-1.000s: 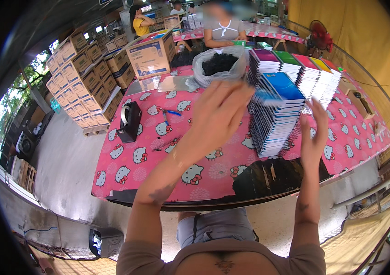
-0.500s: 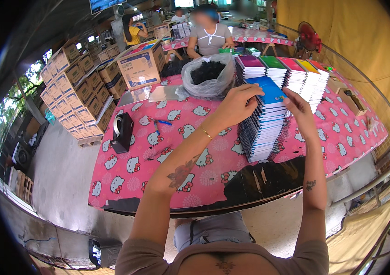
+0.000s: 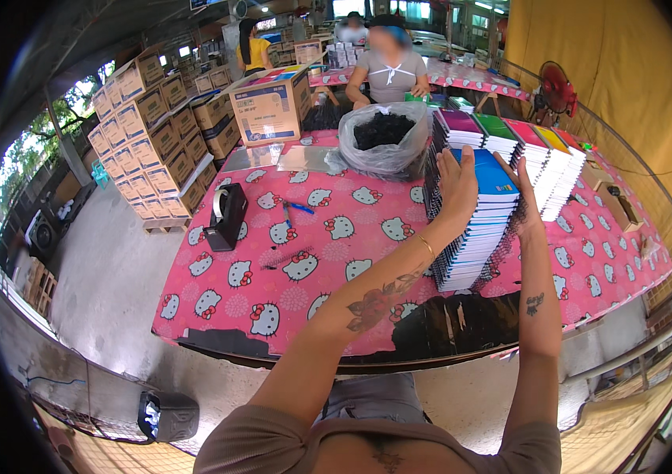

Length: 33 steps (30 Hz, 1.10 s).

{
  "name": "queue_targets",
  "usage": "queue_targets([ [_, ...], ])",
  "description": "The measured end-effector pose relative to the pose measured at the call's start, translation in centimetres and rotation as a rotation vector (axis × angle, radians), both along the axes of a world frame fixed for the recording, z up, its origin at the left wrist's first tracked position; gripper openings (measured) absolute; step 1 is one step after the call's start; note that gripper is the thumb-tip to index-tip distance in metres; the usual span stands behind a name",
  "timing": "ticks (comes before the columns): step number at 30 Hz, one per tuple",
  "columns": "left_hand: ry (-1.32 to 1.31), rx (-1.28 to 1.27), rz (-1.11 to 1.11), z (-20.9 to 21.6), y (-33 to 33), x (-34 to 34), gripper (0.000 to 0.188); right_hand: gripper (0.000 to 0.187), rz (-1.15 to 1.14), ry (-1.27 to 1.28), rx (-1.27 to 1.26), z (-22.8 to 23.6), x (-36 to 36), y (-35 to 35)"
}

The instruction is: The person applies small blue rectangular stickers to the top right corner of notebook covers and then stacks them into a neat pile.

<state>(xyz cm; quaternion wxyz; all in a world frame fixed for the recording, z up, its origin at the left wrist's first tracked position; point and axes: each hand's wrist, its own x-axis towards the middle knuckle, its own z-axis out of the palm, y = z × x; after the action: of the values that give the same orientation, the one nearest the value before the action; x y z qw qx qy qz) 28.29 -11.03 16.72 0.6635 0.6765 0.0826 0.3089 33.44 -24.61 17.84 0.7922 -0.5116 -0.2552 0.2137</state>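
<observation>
A tall stack of spiral notebooks (image 3: 472,246) with blue covers stands on the table, its page edges facing me. My left hand (image 3: 458,186) lies along the left of the stack's top, fingers stretched out and pointing away from me. At the upper right side my right hand (image 3: 528,207) rests with its fingers extended, partly hidden by the stack. The two palms face each other with the top blue notebook (image 3: 494,172) between them. Right behind stand more notebook stacks with purple (image 3: 457,122), green (image 3: 495,128), pink (image 3: 527,134) and yellow (image 3: 551,139) covers.
A plastic bag of black coils (image 3: 383,130) sits left of the stacks, near a carton (image 3: 269,110). On the pink patterned tablecloth (image 3: 344,229) are a black tape dispenser (image 3: 228,215) and a blue pen (image 3: 299,208). A co-worker (image 3: 389,67) stands across the table.
Both hands have moved from the top notebook's cover down to the stack's sides, and their fingers have straightened. The view has shifted, so the scene sits slightly farther right.
</observation>
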Motion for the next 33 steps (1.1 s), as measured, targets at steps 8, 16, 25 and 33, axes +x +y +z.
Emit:
queue_targets([
  [8,-0.072,-0.017,0.017,-2.6,1.3,0.1,0.087,0.091,-0.032,0.057,0.082,-2.4,0.5,0.1],
  [16,0.125,-0.649,-0.332,-15.0,3.7,-2.3,0.087,0.066,0.079,0.59,-0.057,-21.5,1.8,-2.0],
  [25,0.375,-0.381,0.073,-19.4,-1.3,-0.6,0.089,0.063,0.065,0.609,-0.064,-23.0,2.1,-2.8],
  [33,0.307,-0.439,0.176,-19.2,-3.2,-3.6,0.094,0.064,0.066,0.534,-0.23,-20.8,1.2,-2.7],
])
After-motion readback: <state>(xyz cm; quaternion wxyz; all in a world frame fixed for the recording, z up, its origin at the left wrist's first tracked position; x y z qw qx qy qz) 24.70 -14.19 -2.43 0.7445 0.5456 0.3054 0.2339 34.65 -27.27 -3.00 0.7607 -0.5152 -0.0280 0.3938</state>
